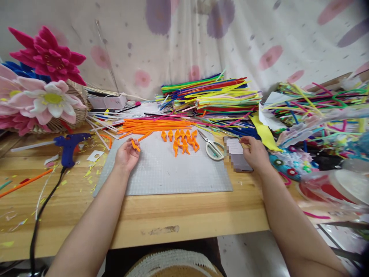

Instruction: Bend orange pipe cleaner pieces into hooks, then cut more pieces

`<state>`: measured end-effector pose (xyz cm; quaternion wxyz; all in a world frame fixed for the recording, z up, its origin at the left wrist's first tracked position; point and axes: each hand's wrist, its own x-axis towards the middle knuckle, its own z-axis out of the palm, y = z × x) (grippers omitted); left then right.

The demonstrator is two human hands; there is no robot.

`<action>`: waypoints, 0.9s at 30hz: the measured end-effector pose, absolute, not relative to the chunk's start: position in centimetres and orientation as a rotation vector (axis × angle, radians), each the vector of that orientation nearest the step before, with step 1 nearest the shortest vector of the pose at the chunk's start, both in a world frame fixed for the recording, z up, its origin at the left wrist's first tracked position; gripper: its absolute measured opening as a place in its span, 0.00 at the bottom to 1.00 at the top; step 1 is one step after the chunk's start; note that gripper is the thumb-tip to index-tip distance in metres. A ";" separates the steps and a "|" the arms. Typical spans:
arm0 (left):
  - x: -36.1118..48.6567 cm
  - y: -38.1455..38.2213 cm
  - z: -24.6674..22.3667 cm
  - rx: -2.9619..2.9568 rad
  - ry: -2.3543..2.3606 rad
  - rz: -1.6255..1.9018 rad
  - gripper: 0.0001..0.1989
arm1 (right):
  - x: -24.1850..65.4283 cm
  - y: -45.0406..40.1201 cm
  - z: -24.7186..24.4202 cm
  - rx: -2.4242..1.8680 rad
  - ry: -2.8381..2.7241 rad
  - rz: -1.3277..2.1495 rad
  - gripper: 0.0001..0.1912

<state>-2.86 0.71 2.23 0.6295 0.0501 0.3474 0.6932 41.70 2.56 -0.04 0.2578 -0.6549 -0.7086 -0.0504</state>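
My left hand (127, 154), over the left part of the grey cutting mat (173, 175), is closed on a small bent orange pipe cleaner piece (135, 146). My right hand (255, 154) rests at the right edge of a phone (235, 146), fingers curled and tips pressed together near its upper corner. Whatever those fingertips grip is too small to make out. On the mat lie several twisted orange pipe cleaner pieces (184, 142) in rows. A pair of scissors (213, 148) with pale handles lies between them and the phone.
Loose orange pipe cleaners (155, 126) lie along the mat's far edge, before a big multicoloured stack (213, 94). A blue glue gun (69, 148) with a black cord stands left. Fuzzy flowers (52, 98) are at back left. A plastic tub (337, 186) sits right.
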 end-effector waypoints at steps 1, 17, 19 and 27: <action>-2.9 0.7 2.2 0.121 0.790 1.580 0.08 | 41.7 2.7 -0.1 -1.784 -1.921 -0.132 0.22; -3.1 0.9 2.1 0.161 0.788 1.551 0.08 | 41.8 3.6 -1.2 -1.810 -1.991 -0.112 0.22; -3.1 0.8 2.2 0.164 0.786 1.550 0.08 | 41.8 3.6 -1.4 -1.800 -2.010 -0.116 0.22; -3.1 0.9 2.1 0.170 0.794 1.543 0.06 | 41.7 3.3 -1.2 -1.792 -1.981 -0.134 0.22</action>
